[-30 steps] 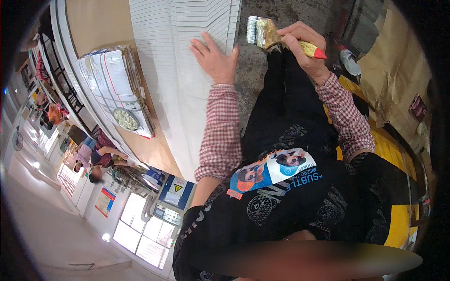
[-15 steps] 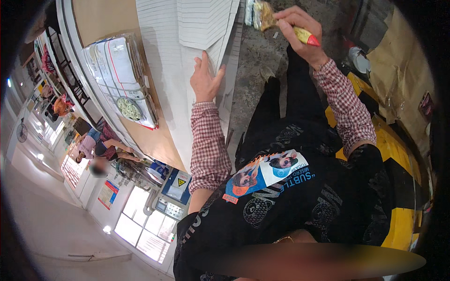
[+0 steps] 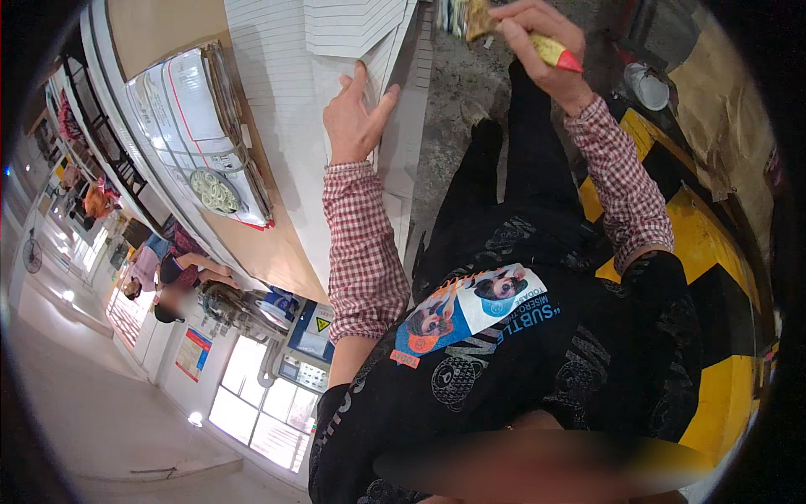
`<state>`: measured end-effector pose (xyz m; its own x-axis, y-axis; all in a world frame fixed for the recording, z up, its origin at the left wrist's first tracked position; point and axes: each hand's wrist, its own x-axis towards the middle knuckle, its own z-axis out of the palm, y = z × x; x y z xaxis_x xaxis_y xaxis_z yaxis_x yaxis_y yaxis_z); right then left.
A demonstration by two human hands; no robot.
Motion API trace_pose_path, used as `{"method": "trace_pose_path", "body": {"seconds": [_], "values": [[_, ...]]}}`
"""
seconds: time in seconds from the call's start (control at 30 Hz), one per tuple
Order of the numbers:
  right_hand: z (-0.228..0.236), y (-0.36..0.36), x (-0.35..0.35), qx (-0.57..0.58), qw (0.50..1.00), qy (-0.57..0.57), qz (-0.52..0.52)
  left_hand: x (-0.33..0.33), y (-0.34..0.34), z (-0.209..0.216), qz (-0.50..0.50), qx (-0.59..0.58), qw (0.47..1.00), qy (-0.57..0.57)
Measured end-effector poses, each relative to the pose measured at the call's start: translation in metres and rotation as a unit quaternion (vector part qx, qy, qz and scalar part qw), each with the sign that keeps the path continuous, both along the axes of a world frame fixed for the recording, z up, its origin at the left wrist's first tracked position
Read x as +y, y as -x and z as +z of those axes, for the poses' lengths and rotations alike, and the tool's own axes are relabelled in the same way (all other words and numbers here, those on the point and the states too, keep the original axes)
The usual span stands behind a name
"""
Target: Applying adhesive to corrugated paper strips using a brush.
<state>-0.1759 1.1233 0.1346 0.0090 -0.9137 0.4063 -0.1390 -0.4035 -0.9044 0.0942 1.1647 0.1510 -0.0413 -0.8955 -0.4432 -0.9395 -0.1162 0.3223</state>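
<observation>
My left hand (image 3: 354,118) lies with spread fingers on a fanned stack of white paper sheets (image 3: 353,27), its fingertips at the stack's near edge. More white paper (image 3: 277,109) spreads out beneath and to the left. My right hand (image 3: 544,46) is closed around the handle of a paintbrush (image 3: 547,52), yellow with a red end. Its wide bristle head points left, above the floor beside the sheets, and looks coated in something pale; the tip is cut off by the frame's upper edge.
Left of the sheets, a strapped bundle of papers (image 3: 180,118) with a pale round coil (image 3: 214,191) on it rests on brown board (image 3: 269,248). At right are a black-and-yellow striped surface (image 3: 714,277), brown paper (image 3: 730,101) and a white container (image 3: 646,86). People and machines stand farther left.
The whole view has shifted slightly, so the sheets and bundle sit higher and farther left. My left hand stays on the sheets with fingers spread; my right hand still grips the paintbrush.
</observation>
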Motion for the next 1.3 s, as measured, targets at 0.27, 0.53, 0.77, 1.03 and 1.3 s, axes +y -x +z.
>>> {"method": "trace_pose_path", "body": {"seconds": [0.27, 0.53, 0.77, 1.03, 1.3], "values": [[-0.029, -0.008, 0.015, 0.09, 0.995, 0.039, 0.025, 0.002, 0.011, -0.011, -0.058, -0.101, 0.993, 0.002], [-0.007, 0.001, 0.056, 0.029, 0.996, -0.069, 0.039, 0.029, 0.04, -0.045, 0.003, -0.171, 0.979, 0.109], [-0.023, 0.003, 0.071, 0.055, 0.997, -0.049, 0.011, 0.098, 0.035, -0.062, 0.061, -0.238, 0.962, 0.115], [-0.039, -0.036, 0.042, -0.172, 0.98, 0.098, -0.031, 0.078, -0.021, -0.021, 0.001, -0.033, 0.999, 0.008], [-0.04, -0.041, 0.073, -0.074, 0.997, 0.008, 0.001, 0.064, -0.034, -0.007, 0.002, 0.029, 0.999, -0.019]]}}
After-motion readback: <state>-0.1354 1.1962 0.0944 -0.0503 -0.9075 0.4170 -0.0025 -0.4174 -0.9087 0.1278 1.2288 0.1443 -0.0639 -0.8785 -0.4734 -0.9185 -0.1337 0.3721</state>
